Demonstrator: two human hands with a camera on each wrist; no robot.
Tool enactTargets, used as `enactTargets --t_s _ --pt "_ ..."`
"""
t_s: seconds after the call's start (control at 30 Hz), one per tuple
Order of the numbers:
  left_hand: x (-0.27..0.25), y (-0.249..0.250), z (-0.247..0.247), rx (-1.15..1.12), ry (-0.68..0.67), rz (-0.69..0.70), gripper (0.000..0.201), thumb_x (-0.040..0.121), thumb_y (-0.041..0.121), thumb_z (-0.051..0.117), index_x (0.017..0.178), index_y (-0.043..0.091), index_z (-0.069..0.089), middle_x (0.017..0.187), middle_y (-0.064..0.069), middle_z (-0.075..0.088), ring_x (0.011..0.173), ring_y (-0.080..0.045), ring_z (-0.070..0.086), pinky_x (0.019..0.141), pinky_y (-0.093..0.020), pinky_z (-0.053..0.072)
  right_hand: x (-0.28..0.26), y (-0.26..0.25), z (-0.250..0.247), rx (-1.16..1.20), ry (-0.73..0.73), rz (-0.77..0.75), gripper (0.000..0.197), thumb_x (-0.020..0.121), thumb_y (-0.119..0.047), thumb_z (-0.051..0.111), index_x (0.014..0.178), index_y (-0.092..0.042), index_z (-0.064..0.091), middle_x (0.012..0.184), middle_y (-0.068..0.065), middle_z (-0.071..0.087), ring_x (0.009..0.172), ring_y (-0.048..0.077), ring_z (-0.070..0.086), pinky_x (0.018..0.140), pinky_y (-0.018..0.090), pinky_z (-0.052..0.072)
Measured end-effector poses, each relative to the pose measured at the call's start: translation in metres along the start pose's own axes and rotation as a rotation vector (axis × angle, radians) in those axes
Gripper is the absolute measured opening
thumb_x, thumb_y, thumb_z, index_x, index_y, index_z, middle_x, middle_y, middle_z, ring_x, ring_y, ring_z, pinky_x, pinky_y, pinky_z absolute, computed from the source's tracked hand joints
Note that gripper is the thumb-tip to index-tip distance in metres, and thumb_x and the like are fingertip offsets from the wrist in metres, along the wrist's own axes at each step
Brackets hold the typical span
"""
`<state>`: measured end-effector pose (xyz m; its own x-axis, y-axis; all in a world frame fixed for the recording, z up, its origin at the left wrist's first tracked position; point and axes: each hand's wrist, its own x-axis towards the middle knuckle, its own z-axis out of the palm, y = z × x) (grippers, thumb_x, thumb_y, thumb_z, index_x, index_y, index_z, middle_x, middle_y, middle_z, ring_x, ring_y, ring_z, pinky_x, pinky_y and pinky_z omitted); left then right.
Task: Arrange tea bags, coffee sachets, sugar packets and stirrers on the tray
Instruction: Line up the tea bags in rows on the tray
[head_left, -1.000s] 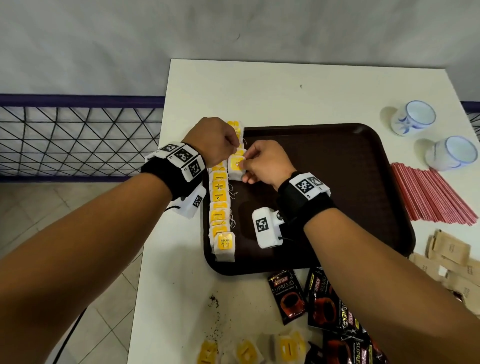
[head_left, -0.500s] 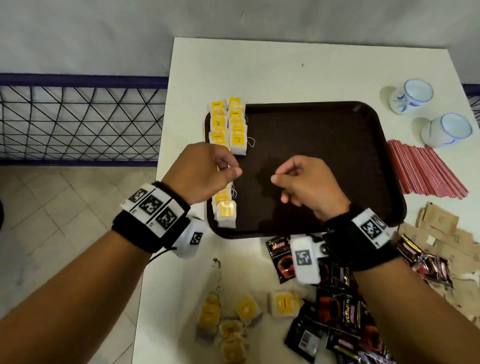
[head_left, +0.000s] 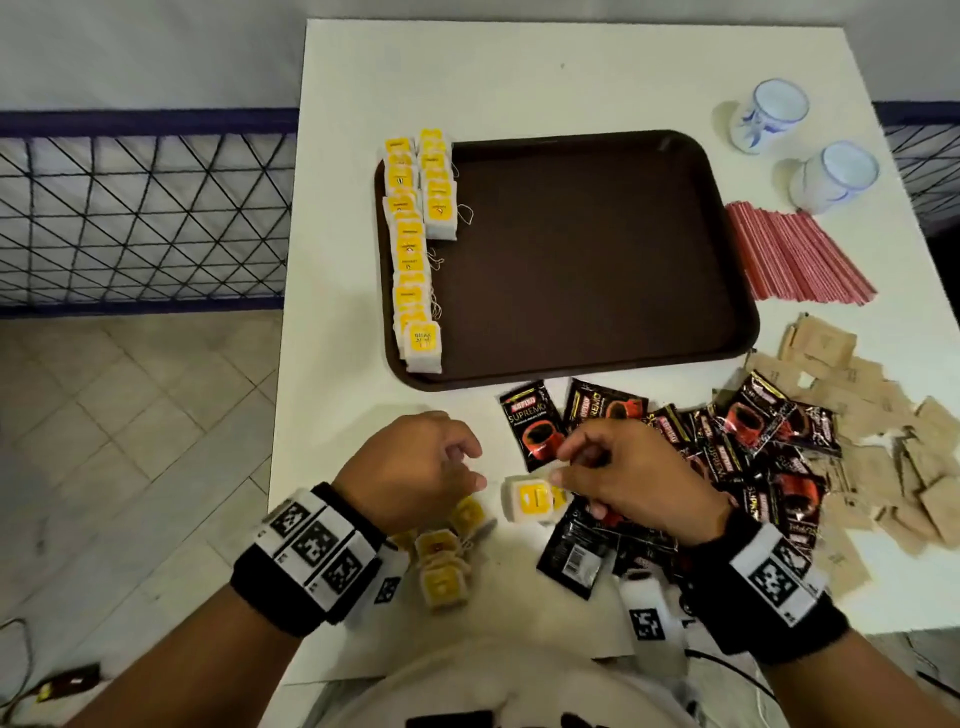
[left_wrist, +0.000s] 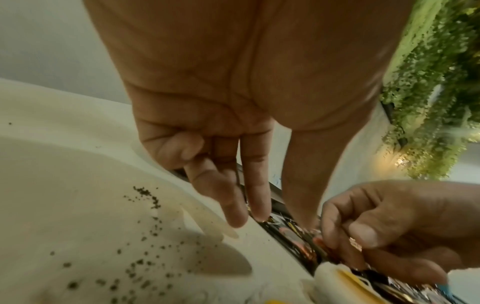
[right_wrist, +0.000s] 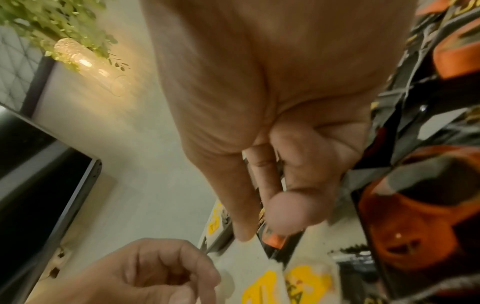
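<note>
Nearest the person, a loose cluster of yellow-labelled white paper tea bags (head_left: 441, 553) lies on the white table (head_left: 332, 395) near its front edge, partly under the left hand (head_left: 415, 467). That hand hovers just above them with fingers loosely curled and nothing in them; the wrist view shows the fingers pointing down at the table beside scattered dark tea crumbs (left_wrist: 145, 265). Just to its right, the right hand (head_left: 623, 478) reaches its thumb and forefinger to the edge of a single yellow-tagged tea bag (head_left: 530, 499); whether the pinch has closed on it I cannot tell.

The step in hand looks like fetching more tea bags. It would go best by pinching the bag's paper body rather than its string, lifting it flat, and keeping it clear of the glossy black coffee sachets (head_left: 727, 452) heaped just beside it.

Further right lie tan paper sugar packets (head_left: 883, 467). Beyond, the dark brown plastic tray (head_left: 597, 249) holds two overlapping rows of tea bags (head_left: 410, 249) along its left edge, the second row short; a new bag should probably extend that one, overlapped evenly. Right of the tray lie red stirrers (head_left: 795, 254), with two blue-and-white ceramic cups (head_left: 800, 140) behind them.
</note>
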<state>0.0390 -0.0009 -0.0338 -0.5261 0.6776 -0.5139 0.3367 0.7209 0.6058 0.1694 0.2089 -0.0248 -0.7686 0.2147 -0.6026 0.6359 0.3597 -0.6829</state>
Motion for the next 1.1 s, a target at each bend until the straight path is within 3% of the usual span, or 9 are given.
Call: enactTargets --t_s 0.17,0.27,0.33,0.43,0.53,0.63,0.73,0.87,1.1 --pt "-0.004 0.008 0.005 0.231 -0.207 0.036 0.052 0.073 0.043 0.077 0.121 0.036 0.060 0.110 0.009 0.052 0.095 -0.007 0.049 0.085 -0.031 0.049 -0.009 -0.006 0.009 -0.240 -0.071 -0.055 0.034 0.076 -0.038 0.084 0.102 -0.028 0.065 0.084 -0.001 0.068 0.061 0.008 0.065 0.062 0.029 0.055" --pt "-0.005 0.013 0.008 0.340 -0.229 0.069 0.050 0.075 0.047 0.075 0.121 0.035 0.060 0.112 0.006 0.051 0.105 -0.013 0.051 0.084 -0.029 0.047 -0.005 -0.009 0.016 -0.491 -0.091 -0.155 0.046 0.075 -0.042 0.082 0.114 -0.031 0.061 0.100 -0.010 0.059 0.087 0.010 0.060 0.078 0.033 0.053" --pt "-0.005 0.016 0.010 0.386 -0.228 0.086 0.044 0.078 0.045 0.072 0.119 0.032 0.061 0.112 0.004 0.052 0.107 -0.015 0.050 0.083 -0.028 0.045 -0.002 -0.008 0.021 -0.572 -0.101 -0.206 0.042 0.077 -0.041 0.079 0.113 -0.031 0.060 0.106 -0.011 0.053 0.092 0.013 0.059 0.080 0.035 0.053" --pt "-0.005 0.018 0.013 0.418 -0.234 0.094 0.030 0.082 0.037 0.067 0.111 0.027 0.063 0.108 0.003 0.052 0.104 -0.018 0.051 0.081 -0.031 0.045 0.001 -0.007 0.025 -0.587 -0.102 -0.243 0.018 0.084 -0.036 0.072 0.094 -0.029 0.059 0.101 -0.011 0.050 0.086 0.013 0.058 0.075 0.035 0.052" --pt "-0.006 0.017 0.015 0.390 -0.224 0.104 0.017 0.081 0.027 0.067 0.098 0.026 0.065 0.097 0.007 0.047 0.099 -0.018 0.053 0.075 -0.028 0.044 0.001 -0.005 0.024 -0.511 -0.125 -0.262 0.016 0.088 -0.029 0.070 0.082 -0.025 0.056 0.091 -0.011 0.056 0.078 0.008 0.057 0.074 0.035 0.053" --pt "-0.006 0.014 0.015 0.353 -0.224 0.109 0.021 0.079 0.016 0.064 0.098 0.025 0.067 0.101 0.006 0.051 0.100 -0.017 0.054 0.073 -0.025 0.041 0.000 -0.003 0.019 -0.413 -0.171 -0.273 0.013 0.087 -0.026 0.070 0.083 -0.026 0.058 0.083 -0.012 0.062 0.072 0.005 0.059 0.067 0.027 0.051" --pt "-0.007 0.010 0.013 0.342 -0.201 0.138 0.034 0.079 0.021 0.066 0.112 0.029 0.065 0.111 0.005 0.051 0.103 -0.016 0.052 0.081 -0.030 0.048 0.000 -0.004 0.014 -0.323 -0.197 -0.267 0.012 0.088 -0.024 0.071 0.086 -0.030 0.060 0.078 -0.011 0.065 0.067 0.003 0.062 0.060 0.017 0.046" --pt "-0.005 0.009 0.012 0.351 -0.188 0.200 0.034 0.077 0.019 0.069 0.107 0.034 0.067 0.112 0.006 0.051 0.104 -0.015 0.049 0.082 -0.034 0.049 0.003 -0.006 0.008 -0.231 -0.185 -0.238 0.013 0.085 -0.015 0.072 0.087 -0.024 0.063 0.068 -0.011 0.064 0.058 0.004 0.060 0.053 0.018 0.045" --pt "0.002 0.006 0.011 0.308 -0.219 0.267 0.018 0.080 0.025 0.068 0.097 0.028 0.074 0.103 0.006 0.060 0.099 -0.014 0.052 0.081 -0.030 0.047 0.008 -0.007 0.001 -0.112 -0.136 -0.247 0.015 0.085 -0.008 0.073 0.083 -0.021 0.066 0.075 -0.009 0.067 0.065 0.002 0.060 0.061 0.017 0.048"
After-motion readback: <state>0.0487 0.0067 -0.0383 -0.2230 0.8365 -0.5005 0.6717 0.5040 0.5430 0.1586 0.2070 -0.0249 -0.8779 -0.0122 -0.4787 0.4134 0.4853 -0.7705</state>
